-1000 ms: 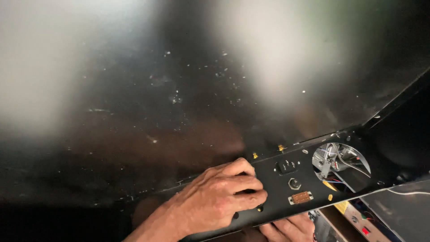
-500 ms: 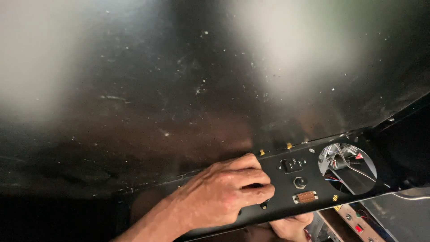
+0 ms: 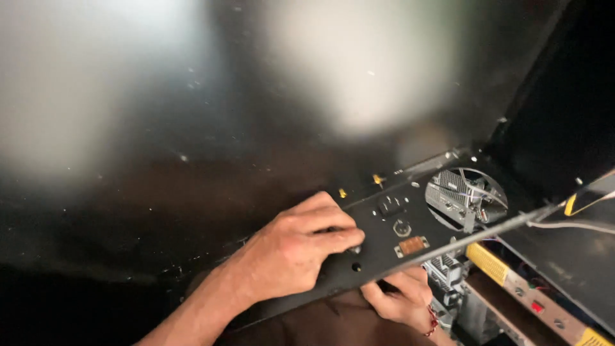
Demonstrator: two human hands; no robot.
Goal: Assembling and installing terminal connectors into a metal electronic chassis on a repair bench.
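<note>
A black metal rear panel (image 3: 442, 221) of a large black case slopes across the lower right. It carries a round fan opening (image 3: 466, 197), a small socket (image 3: 391, 205), a round connector (image 3: 401, 227) and an orange label (image 3: 412, 245). My left hand (image 3: 295, 250) lies on the panel's left part, fingers curled and pinching a small round part (image 3: 354, 250) beside a hole (image 3: 356, 266). My right hand (image 3: 400, 298), with a red thread on the wrist, reaches up from below and grips the panel's lower edge; its fingertips are hidden behind the panel.
The case's glossy black top (image 3: 256, 128) fills most of the view and mirrors bright lights. Under the panel at the lower right sit finned metal parts (image 3: 445, 269) and yellow-edged circuit boards (image 3: 512, 282). A white wire (image 3: 576, 224) runs at the right edge.
The view has drifted, so the panel sits higher and more central. My left hand stays on the panel with its fingers closed. More of my right hand shows under the panel's edge.
</note>
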